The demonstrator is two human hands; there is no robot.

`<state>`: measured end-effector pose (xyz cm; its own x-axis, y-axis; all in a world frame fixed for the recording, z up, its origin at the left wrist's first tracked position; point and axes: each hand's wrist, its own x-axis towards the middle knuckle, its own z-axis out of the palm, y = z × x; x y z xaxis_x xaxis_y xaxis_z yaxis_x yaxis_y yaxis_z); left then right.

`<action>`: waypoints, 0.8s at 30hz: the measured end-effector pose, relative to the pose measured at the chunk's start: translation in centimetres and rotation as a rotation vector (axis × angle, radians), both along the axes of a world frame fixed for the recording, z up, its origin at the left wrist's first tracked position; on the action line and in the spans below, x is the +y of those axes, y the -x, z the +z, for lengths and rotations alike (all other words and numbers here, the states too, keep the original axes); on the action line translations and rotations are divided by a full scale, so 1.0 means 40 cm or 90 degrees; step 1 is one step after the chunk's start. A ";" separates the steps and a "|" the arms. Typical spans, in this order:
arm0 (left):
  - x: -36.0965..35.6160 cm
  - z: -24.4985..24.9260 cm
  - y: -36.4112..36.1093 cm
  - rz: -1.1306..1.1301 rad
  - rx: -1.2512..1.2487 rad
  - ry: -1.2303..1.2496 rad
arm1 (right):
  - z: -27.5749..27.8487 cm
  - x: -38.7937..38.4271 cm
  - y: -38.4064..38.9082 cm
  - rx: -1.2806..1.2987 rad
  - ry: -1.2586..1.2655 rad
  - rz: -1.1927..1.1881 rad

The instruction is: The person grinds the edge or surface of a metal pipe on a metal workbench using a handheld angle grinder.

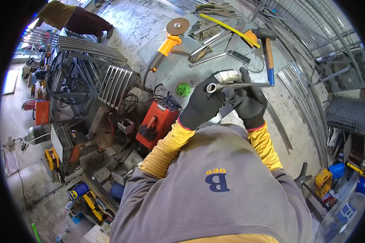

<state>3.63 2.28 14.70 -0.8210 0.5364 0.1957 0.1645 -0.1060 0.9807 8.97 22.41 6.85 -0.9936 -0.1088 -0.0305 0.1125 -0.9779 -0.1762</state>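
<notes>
Both my hands wear black gloves and are close together in front of my chest. My left hand (205, 101) is closed around a metal tube (253, 85), whose round open end faces me on the left. A crumpled whitish piece (228, 76) shows at its fingers, above the tube. My right hand (250, 103) grips the same tube farther right, its fingers bent around it. The tube lies nearly level, and its far end sticks out to the right past my right hand. The gloves partly hide its middle.
On the metal sheet ahead lie an angle grinder (166, 46), a hammer (267, 52), a yellow ruler (227, 28) and several cut tubes. A red machine (158, 121) stands at left. Long metal bars (302, 97) run along the right. Another person (77, 18) bends over far left.
</notes>
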 end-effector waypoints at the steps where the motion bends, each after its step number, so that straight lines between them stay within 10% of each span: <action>1: -0.012 0.022 -0.002 0.007 -0.006 0.002 | 0.005 0.028 -0.007 -0.071 0.030 -0.047; 24: -0.044 0.039 -0.026 0.009 -0.198 0.087 | -0.117 0.091 -0.011 -0.019 0.109 -0.016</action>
<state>4.67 0.50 16.27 -0.8375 0.5287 -0.1385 -0.1445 0.0302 0.9890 9.41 26.05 2.15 -0.9950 -0.0900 -0.0429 0.0903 -0.9959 -0.0042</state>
